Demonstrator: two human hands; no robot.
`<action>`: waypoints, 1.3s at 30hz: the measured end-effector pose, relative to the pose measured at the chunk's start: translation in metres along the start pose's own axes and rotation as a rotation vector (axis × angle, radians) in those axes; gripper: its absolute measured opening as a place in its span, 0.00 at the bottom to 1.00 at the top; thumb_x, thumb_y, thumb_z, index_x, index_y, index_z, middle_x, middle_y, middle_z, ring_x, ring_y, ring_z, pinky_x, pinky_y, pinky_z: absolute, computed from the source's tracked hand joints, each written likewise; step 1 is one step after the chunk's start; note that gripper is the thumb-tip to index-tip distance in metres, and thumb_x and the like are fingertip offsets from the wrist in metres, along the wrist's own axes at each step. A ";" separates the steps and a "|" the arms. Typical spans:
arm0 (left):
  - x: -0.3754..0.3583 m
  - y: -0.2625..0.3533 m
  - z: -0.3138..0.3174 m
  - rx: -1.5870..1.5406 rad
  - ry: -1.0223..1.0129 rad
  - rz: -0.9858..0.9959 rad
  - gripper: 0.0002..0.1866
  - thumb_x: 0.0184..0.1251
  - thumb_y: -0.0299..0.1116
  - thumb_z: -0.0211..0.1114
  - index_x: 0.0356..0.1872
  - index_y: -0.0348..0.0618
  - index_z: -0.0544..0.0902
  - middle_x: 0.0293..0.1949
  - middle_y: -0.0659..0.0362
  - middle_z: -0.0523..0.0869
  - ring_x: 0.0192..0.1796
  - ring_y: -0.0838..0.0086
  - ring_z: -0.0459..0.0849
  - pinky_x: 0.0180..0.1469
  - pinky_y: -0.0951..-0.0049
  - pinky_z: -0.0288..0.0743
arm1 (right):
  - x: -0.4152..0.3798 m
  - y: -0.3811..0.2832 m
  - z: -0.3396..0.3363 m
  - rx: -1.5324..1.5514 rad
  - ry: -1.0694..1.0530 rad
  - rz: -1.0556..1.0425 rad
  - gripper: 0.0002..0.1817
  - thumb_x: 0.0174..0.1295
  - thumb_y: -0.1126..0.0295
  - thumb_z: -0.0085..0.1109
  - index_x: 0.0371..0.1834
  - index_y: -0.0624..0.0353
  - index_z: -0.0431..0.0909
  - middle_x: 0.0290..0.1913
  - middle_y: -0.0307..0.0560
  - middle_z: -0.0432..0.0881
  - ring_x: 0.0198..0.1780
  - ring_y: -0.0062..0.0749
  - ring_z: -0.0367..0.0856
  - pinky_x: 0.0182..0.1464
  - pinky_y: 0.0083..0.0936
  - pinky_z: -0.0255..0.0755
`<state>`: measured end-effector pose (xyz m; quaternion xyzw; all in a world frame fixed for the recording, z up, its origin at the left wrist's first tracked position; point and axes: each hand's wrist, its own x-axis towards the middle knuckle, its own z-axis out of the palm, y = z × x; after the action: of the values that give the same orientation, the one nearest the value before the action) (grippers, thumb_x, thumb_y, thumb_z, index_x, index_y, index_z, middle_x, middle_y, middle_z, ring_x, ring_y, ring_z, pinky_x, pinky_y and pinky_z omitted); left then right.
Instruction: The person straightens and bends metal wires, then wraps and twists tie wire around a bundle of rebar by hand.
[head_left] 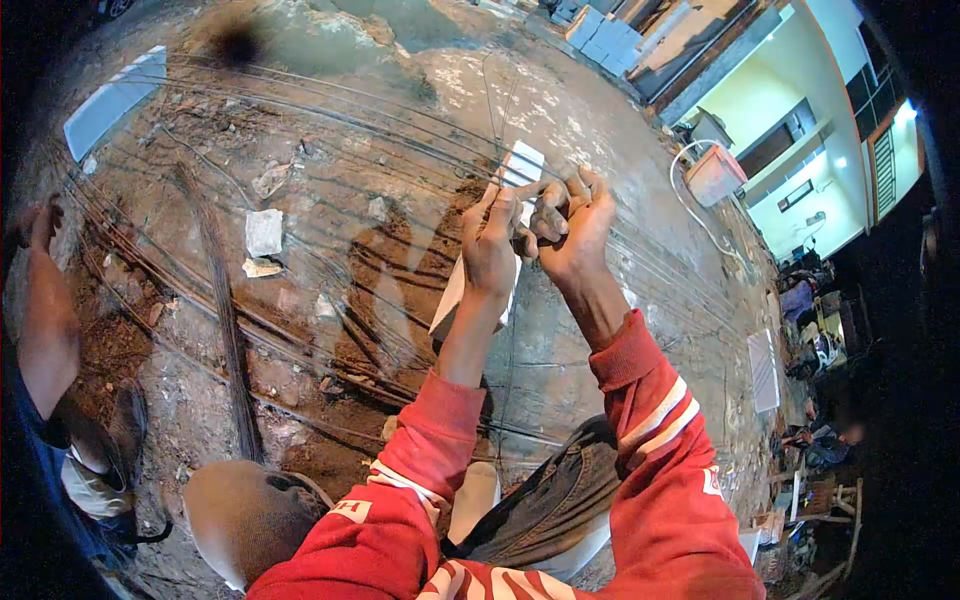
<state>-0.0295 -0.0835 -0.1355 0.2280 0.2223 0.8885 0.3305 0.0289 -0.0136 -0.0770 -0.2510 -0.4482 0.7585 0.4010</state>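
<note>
My left hand (490, 245) and my right hand (580, 228) are raised close together in front of me, fingers curled and nearly meeting. Both are closed in a pinch, but whatever lies between the fingertips is too small or hidden to make out. Thin dark wire (490, 95) stands up just beyond my left fingertips. Long thin steel rods (400, 132) run across at the level of my hands. Under them lies a long white block (449, 305), partly covered by my left forearm; its far end shows past my fingers.
A bundle of thin rods (222, 310) lies on the dirt at left, near a broken white block (264, 232). A white slab (115, 100) stands far left. Another person's arm (48, 310) is at the left edge. A reddish container (715, 175) stands by the lit building.
</note>
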 end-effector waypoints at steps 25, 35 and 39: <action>-0.007 -0.006 0.007 -0.003 -0.021 -0.021 0.22 0.77 0.42 0.47 0.37 0.32 0.81 0.38 0.51 0.86 0.17 0.82 0.70 0.18 0.78 0.64 | 0.006 -0.009 -0.002 0.077 0.107 -0.097 0.23 0.67 0.52 0.41 0.54 0.58 0.68 0.55 0.55 0.81 0.53 0.40 0.83 0.28 0.18 0.75; -0.003 -0.001 0.001 0.016 0.096 0.051 0.19 0.76 0.42 0.50 0.33 0.37 0.79 0.24 0.64 0.73 0.15 0.80 0.69 0.17 0.79 0.64 | 0.003 -0.003 0.000 0.058 -0.098 -0.035 0.21 0.67 0.51 0.42 0.51 0.55 0.73 0.52 0.52 0.84 0.17 0.24 0.68 0.15 0.17 0.58; -0.005 -0.005 0.008 0.025 0.032 0.003 0.17 0.76 0.40 0.50 0.28 0.41 0.75 0.21 0.68 0.66 0.16 0.81 0.68 0.17 0.79 0.65 | 0.007 -0.003 -0.008 0.089 -0.037 -0.024 0.20 0.67 0.53 0.42 0.47 0.56 0.74 0.52 0.52 0.84 0.13 0.19 0.58 0.13 0.16 0.54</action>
<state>-0.0188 -0.0814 -0.1334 0.2182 0.2383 0.8896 0.3229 0.0319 -0.0027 -0.0782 -0.2135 -0.4243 0.7773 0.4126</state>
